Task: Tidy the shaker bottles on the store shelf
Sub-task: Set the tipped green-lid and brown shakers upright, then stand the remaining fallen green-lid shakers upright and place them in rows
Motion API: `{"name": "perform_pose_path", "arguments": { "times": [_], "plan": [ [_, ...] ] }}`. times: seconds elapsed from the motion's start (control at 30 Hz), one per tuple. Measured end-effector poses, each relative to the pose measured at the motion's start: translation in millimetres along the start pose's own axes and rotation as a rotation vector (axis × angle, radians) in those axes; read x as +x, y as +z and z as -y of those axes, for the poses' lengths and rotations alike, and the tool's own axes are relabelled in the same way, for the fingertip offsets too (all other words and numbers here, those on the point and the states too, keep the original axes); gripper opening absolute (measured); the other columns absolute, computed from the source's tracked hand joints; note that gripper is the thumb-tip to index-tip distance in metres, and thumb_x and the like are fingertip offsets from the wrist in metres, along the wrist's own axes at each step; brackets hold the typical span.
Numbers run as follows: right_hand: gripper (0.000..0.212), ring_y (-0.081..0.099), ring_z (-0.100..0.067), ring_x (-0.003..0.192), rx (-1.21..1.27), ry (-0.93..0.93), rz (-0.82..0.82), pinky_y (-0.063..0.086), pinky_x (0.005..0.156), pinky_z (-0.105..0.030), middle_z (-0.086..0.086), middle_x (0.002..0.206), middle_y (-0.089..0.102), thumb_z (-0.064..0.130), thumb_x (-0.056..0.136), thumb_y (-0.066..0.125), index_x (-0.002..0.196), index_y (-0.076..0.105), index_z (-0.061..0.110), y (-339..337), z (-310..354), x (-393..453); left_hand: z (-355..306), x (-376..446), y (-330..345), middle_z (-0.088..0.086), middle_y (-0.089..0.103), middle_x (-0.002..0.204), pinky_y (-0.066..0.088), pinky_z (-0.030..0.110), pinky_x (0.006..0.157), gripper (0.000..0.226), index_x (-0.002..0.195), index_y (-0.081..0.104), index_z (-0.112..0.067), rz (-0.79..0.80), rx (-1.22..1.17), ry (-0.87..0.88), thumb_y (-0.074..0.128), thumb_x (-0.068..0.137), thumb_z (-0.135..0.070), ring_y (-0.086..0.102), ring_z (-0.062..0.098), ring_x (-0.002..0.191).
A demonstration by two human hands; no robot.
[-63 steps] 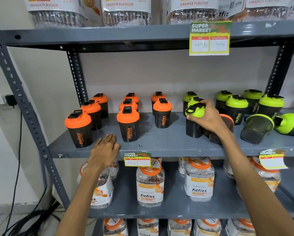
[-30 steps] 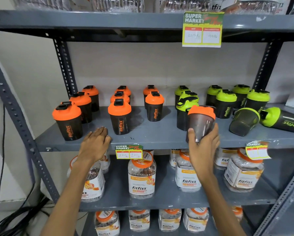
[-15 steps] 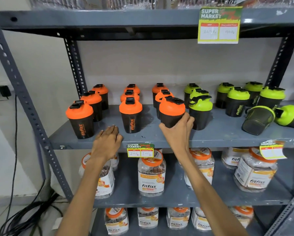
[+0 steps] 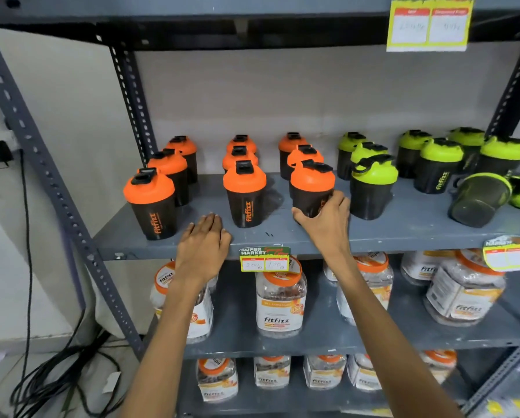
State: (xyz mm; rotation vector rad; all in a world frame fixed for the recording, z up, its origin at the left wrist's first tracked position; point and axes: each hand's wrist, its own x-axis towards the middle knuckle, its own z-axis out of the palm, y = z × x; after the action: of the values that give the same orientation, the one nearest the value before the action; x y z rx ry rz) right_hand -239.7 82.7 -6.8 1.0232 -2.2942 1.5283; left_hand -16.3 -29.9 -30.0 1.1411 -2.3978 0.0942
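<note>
- Grey metal shelf (image 4: 403, 233) against a pale wall; orange-lidded shakers in three columns on the left half, green-lidded ones on the right.
- Left hand (image 4: 203, 251) flat on the near shelf edge, fingers together, holding nothing, just beside the middle front shaker (image 4: 244, 194).
- Right hand (image 4: 328, 221) wrapped round the base of the orange shaker (image 4: 311, 188), now standing at the near end of the third orange column.
- Best done by squaring it with its two front neighbours, turning the logo forward, letting go only once it sits flat.
- Far right: green-rimmed cup (image 4: 478, 199) on its side, not yet righted.
- Against half a second ago: shaker farther back, lined up in its column; left hand unmoved.
</note>
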Motion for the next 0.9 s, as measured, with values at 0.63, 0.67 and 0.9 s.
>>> {"name": "perform_pose_path", "arguments": {
  "times": [0.63,0.67,0.9],
  "plan": [
    [0.028,0.062,-0.017,0.081,0.213,-0.091,-0.147,0.055,0.074,-0.041,-0.002,0.090,0.063,0.027,0.087,0.069,0.109,0.054,0.018,-179,-119,-23,-234,-70,-2,0.000,0.070,0.120,0.049,0.032,0.097,0.033,0.119,0.069,-0.014,-0.376,-0.613,0.150,0.047,0.099,-0.028,0.064,0.017,0.110],
    [0.029,0.062,-0.017,0.080,0.191,-0.082,-0.138,0.055,0.074,-0.042,-0.002,0.090,0.063,0.029,0.087,0.069,0.109,0.054,0.018,-197,-130,-14,-258,-69,2,0.000,0.071,0.120,0.048,0.032,0.100,0.033,0.117,0.070,-0.014,-0.344,-0.602,0.181,0.047,0.099,-0.029,0.064,0.017,0.112],
    [0.054,0.063,-0.029,0.098,0.178,0.093,-0.078,0.045,0.086,-0.036,-0.012,0.098,0.067,0.044,0.090,0.064,0.126,0.044,0.009,-285,-187,51,-378,-35,26,-0.004,0.069,0.124,0.046,0.031,0.099,0.032,0.118,0.068,-0.020,-0.117,-0.517,0.225,0.049,0.098,-0.036,0.060,0.015,0.119]
  ]
}}
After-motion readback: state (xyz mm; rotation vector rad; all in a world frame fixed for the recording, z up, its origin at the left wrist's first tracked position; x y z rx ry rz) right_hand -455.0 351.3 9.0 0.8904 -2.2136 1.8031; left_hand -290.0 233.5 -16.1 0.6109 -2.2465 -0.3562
